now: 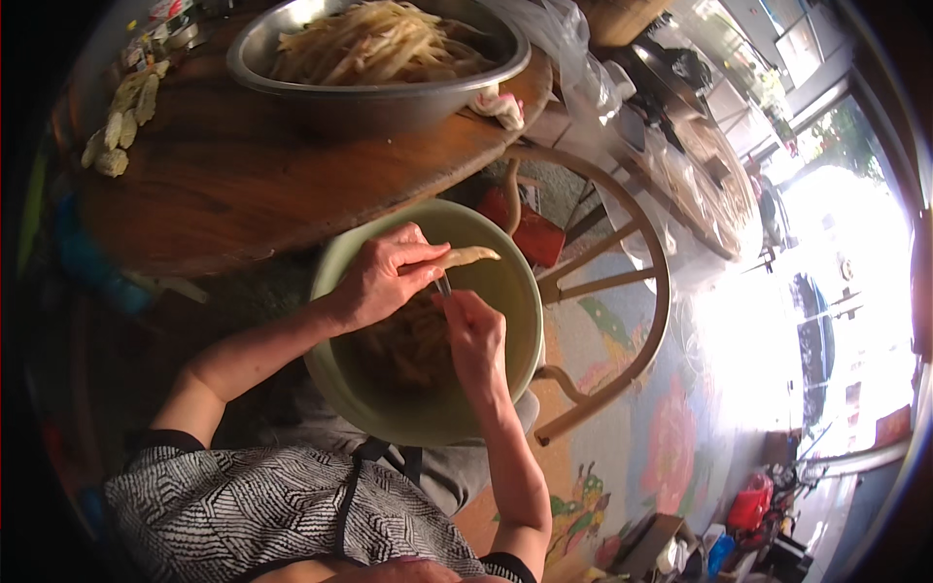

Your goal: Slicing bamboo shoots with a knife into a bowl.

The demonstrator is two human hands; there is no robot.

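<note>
My left hand point(390, 273) pinches a pale, tapering food piece point(470, 256) between thumb and fingers, its tip pointing right. In my right hand point(475, 328) is a small metal tool point(443, 283), whose thin shaft meets the underside of the piece; most of its handle is hidden in the fist. Both hands are above a large pale green plastic basin point(521, 291). Down inside the basin lie more pale pieces point(408, 342), in shadow and partly covered by my hands.
A stainless steel bowl point(393, 91) heaped with long pale pieces point(379, 44) stands on the wooden table point(240, 175). A crumpled cloth point(499, 108) touches its side. Corn cobs point(124, 120) lie on the left. Right of the basin is a curved wooden chair frame point(660, 291).
</note>
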